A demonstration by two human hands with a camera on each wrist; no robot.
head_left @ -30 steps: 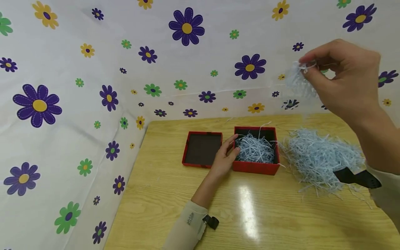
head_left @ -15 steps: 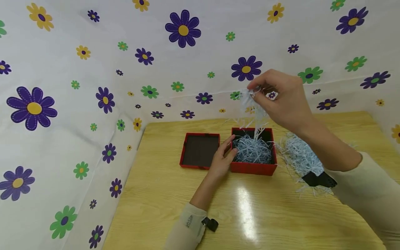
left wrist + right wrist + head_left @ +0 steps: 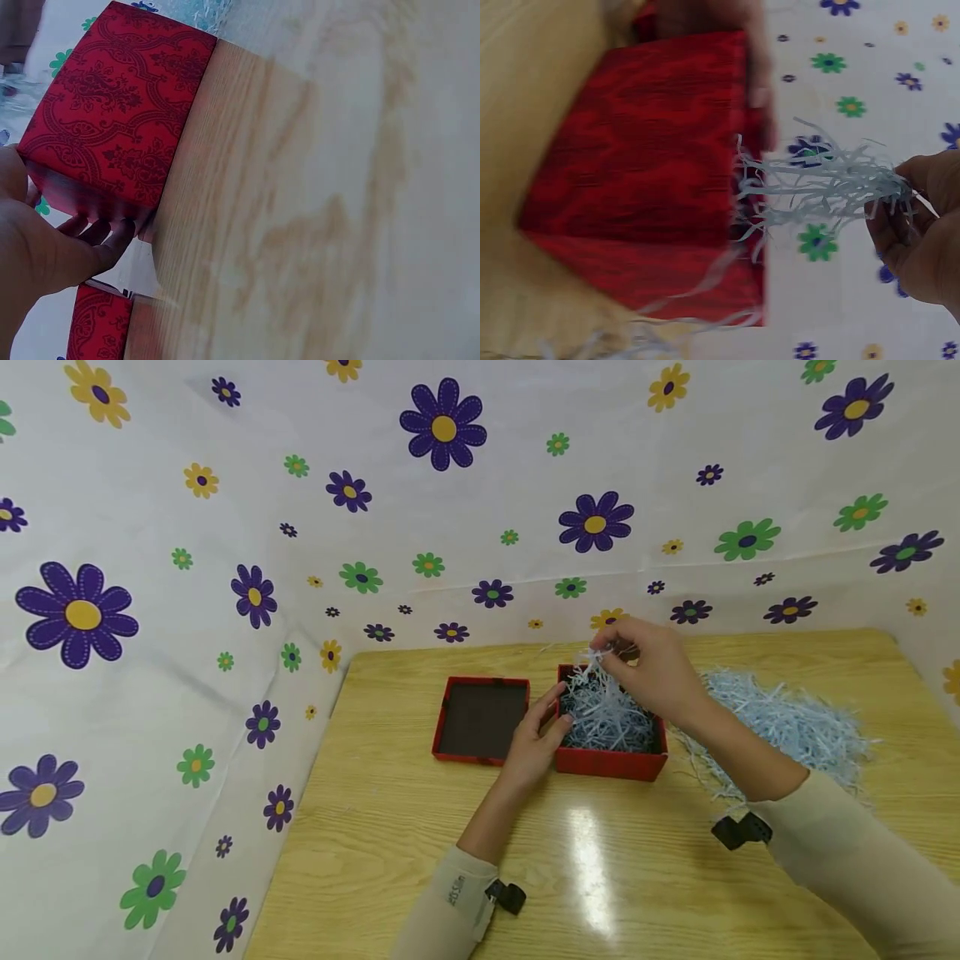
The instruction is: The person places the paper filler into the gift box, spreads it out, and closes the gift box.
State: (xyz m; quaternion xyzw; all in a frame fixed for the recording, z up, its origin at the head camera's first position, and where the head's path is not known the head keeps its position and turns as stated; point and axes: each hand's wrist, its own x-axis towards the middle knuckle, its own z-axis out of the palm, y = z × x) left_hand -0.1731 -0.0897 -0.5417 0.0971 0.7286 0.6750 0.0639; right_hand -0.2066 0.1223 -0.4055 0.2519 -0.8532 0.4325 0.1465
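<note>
Pale wood bench [image 3: 360,860] under the red box [image 3: 611,766]; I seem to be filling it with paper shreds [image 3: 611,727].
My right fingers [image 3: 617,632] pinch a tuft [image 3: 881,184] over its mouth, left fingers [image 3: 546,701] rest uncurled against its side; next likely calls for letting go.

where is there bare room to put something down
Largely bare: the table before the box, between the sleeves, and left of the lid, up to the flowered wall. Crowded: right of the box, where the paper heap lies; between lid and box, where the left hand sits; over the box, where the right hand holds shreds.
</note>
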